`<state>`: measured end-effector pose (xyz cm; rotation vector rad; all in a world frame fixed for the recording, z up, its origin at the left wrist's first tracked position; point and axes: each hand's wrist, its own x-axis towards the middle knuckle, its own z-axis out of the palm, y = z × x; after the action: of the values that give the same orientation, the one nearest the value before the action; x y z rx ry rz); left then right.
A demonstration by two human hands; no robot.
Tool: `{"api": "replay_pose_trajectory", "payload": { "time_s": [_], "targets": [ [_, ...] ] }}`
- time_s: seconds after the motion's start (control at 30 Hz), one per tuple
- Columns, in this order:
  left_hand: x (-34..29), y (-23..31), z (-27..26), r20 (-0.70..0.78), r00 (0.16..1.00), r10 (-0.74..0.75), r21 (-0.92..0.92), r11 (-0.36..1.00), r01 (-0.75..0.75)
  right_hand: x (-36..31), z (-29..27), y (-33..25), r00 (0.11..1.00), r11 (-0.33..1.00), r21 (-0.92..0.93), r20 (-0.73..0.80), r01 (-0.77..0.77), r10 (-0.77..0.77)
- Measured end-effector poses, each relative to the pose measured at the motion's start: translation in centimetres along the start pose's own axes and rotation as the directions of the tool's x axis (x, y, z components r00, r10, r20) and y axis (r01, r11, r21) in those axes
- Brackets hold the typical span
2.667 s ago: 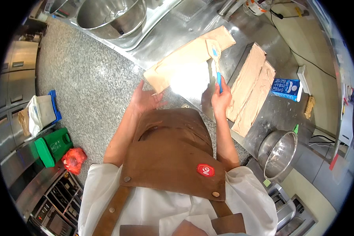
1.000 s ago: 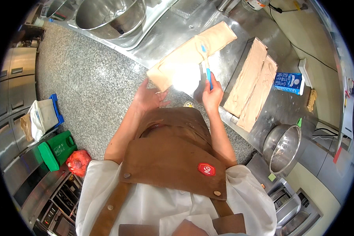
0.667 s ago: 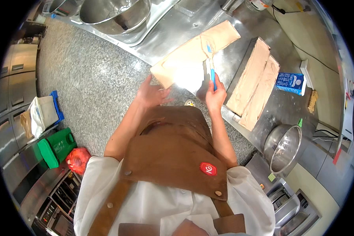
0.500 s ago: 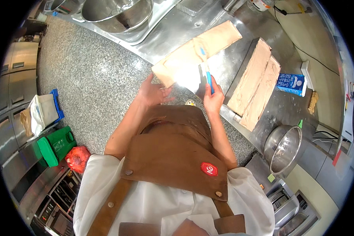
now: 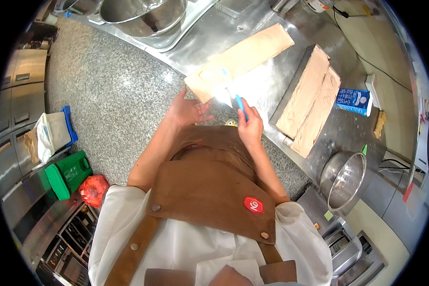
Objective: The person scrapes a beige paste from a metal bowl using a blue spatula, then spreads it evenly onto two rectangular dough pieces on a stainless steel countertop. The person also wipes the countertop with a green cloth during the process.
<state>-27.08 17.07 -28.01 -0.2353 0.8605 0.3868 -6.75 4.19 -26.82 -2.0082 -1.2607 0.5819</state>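
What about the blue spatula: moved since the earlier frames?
Yes. Against the blue carton, the blue spatula has moved left, toward the end of the beige strip nearest the left hand.

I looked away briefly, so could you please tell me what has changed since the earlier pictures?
The right hand has drawn the spatula leftward along the tan slab toward its near end. Nothing was let go; the left hand stays by that end, and the two coated strips lie as before.
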Motion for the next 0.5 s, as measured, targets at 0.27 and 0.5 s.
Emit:
{"api": "replay_pose_trajectory", "payload": {
  "time_s": [0.27,0.5],
  "targets": [
    [-0.2,0.0,0.0,0.05,0.999,-0.005,-0.014,1.0,0.006,4.6,-2.3,3.9,0.971,0.995,0.083,-0.226,-0.061,0.079],
    [-0.1,0.1,-0.2,0.019,1.0,-0.008,0.0,1.0,0.008,1.1,-0.7,1.6,0.995,0.999,0.017,-0.093,-0.046,0.047]
  ]
}}
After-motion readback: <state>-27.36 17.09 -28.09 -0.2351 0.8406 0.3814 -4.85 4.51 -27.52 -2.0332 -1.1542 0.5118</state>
